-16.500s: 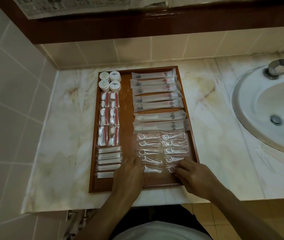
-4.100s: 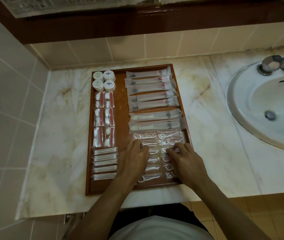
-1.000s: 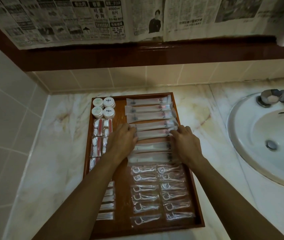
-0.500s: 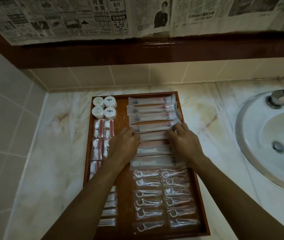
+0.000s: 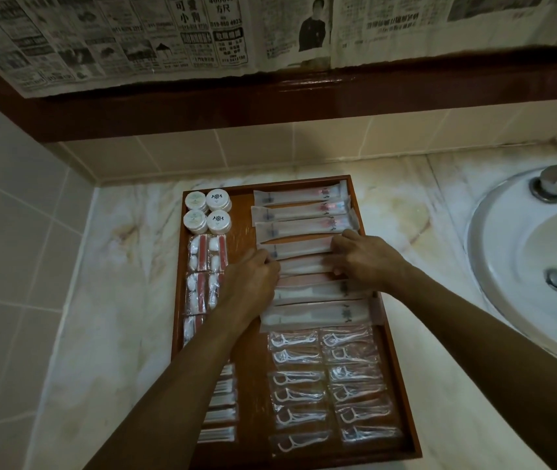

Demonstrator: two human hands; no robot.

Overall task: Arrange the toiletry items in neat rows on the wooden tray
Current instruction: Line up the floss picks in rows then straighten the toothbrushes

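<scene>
Two columns of floss picks [image 5: 331,388] fill the near right of the tray [image 5: 402,395], and we note their packets lying crosswise, long axes left to right, handles toward the right. Near left, partly behind the forearm, sit the swab packs [image 5: 219,415], also crosswise. Farther in, our left hand [image 5: 253,283] and right hand [image 5: 368,259] press on opposite ends of the mid-stack sleeves [image 5: 304,262]; fingers are curled onto the wrappers, though we cannot tell whether they pinch one sleeve or merely push it flat. The sleeves run left to right across the right half of the tray, printed emblems at the right end, and those under the hands lie slightly skewed against the straighter three beyond [image 5: 301,212].

Risks, as we judge them: the wrappers look slick and overlap, so a sideways push on one could drag its neighbours and fan the stack; pushing too far right could ride the ends up the tray wall, which the upper sleeves already touch. The left forearm passes over the red-and-white packs [image 5: 202,256], and a dropped wrist could scatter them. Farthest, four jars [image 5: 207,212] sit squared in the back left corner, well apart from both hands.
</scene>
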